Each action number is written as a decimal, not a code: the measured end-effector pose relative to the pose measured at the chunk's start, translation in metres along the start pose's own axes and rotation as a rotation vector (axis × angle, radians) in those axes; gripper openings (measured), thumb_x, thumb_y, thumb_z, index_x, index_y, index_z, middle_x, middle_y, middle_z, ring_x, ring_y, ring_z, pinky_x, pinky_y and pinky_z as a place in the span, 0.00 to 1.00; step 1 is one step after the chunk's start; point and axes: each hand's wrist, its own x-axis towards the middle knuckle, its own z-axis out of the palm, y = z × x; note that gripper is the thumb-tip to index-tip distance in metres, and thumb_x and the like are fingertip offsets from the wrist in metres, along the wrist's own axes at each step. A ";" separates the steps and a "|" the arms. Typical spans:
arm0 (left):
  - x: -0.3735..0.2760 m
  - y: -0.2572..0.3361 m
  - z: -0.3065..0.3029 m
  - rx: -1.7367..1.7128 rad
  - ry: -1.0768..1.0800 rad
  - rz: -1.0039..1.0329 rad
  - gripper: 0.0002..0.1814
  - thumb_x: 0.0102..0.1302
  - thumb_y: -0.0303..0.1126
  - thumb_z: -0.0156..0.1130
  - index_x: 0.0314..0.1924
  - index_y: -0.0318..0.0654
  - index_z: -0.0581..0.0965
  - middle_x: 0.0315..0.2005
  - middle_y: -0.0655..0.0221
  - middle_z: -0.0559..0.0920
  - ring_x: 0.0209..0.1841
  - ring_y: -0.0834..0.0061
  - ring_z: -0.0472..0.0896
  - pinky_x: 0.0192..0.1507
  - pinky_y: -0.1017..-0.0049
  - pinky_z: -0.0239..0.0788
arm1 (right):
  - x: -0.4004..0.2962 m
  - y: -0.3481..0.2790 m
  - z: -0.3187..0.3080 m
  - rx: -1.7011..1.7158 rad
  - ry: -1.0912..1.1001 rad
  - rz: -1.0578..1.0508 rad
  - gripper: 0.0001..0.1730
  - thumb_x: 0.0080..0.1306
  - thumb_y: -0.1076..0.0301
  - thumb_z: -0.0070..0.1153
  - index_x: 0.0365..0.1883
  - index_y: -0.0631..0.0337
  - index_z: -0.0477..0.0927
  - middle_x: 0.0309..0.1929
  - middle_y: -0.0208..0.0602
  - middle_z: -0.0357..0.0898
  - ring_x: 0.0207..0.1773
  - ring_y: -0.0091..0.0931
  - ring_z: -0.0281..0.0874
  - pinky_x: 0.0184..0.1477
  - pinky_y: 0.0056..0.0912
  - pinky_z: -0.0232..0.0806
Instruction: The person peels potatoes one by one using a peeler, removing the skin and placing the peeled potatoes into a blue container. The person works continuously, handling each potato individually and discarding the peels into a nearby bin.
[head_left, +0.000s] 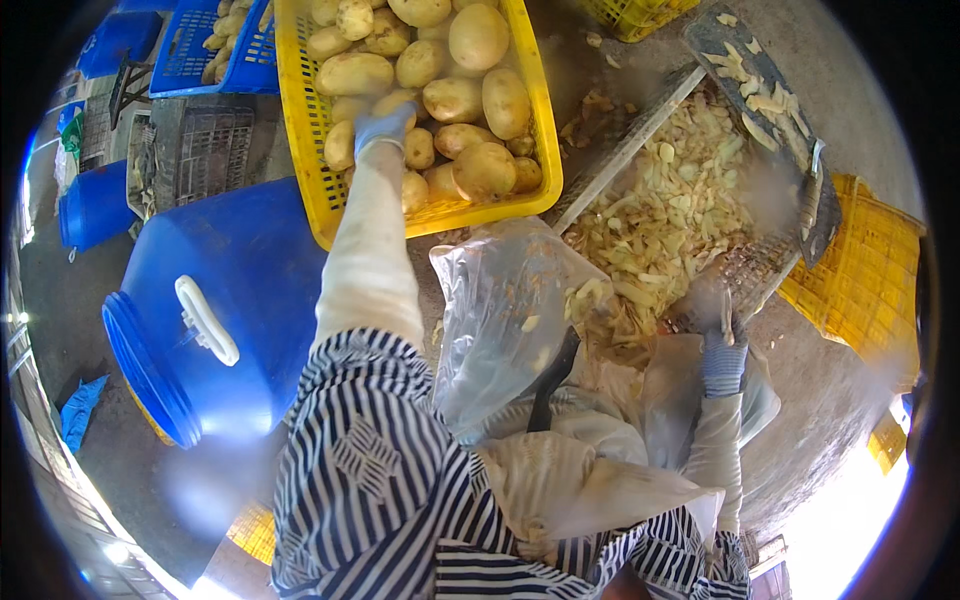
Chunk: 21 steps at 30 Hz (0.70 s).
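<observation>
My left hand (384, 126), in a pale blue glove, reaches into a yellow plastic crate (551, 169) of unpeeled-looking and pale potatoes. It rests against a potato (397, 103); how its fingers close there is hidden. Low on the right, my right hand (724, 364) wears a bluish knit glove. A slim tool, perhaps a peeler (726, 315), stands up from its grip, blurred by a smudge on the lens. Just ahead of that hand lies a heap of potato peelings (667, 202) in a shallow container. Clear plastic sheeting (502, 300) covers my lap.
On the left, a blue plastic barrel (240, 262) with a white handle lies on its side. Beyond it stands a blue crate (172, 56) of potatoes. A dark board (757, 90) with peel scraps slants at right, a slender tool (811, 191) near its end. A yellow crate (862, 270) sits beside it.
</observation>
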 end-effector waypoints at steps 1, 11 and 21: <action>-0.014 0.000 -0.009 -0.280 -0.093 -0.067 0.32 0.51 0.46 0.58 0.53 0.40 0.62 0.45 0.57 0.69 0.44 0.58 0.69 0.35 0.62 0.70 | 0.002 -0.029 -0.003 0.172 -0.024 0.252 0.18 0.54 0.80 0.43 0.45 0.67 0.69 0.33 0.33 0.71 0.31 0.19 0.68 0.32 0.19 0.65; -0.210 0.031 -0.001 -1.251 -0.885 -0.138 0.38 0.50 0.60 0.52 0.52 0.38 0.63 0.44 0.55 0.70 0.45 0.52 0.69 0.41 0.51 0.66 | -0.035 -0.158 0.028 0.281 -0.123 0.052 0.27 0.56 0.71 0.45 0.56 0.63 0.59 0.46 0.43 0.65 0.46 0.30 0.63 0.45 0.25 0.57; -0.318 0.045 0.044 -1.127 -0.813 0.231 0.38 0.43 0.46 0.66 0.50 0.36 0.61 0.42 0.59 0.69 0.43 0.62 0.72 0.37 0.63 0.72 | -0.078 -0.279 0.011 -0.187 -0.008 -0.184 0.25 0.56 0.68 0.42 0.55 0.57 0.59 0.32 0.58 0.72 0.37 0.44 0.72 0.40 0.42 0.65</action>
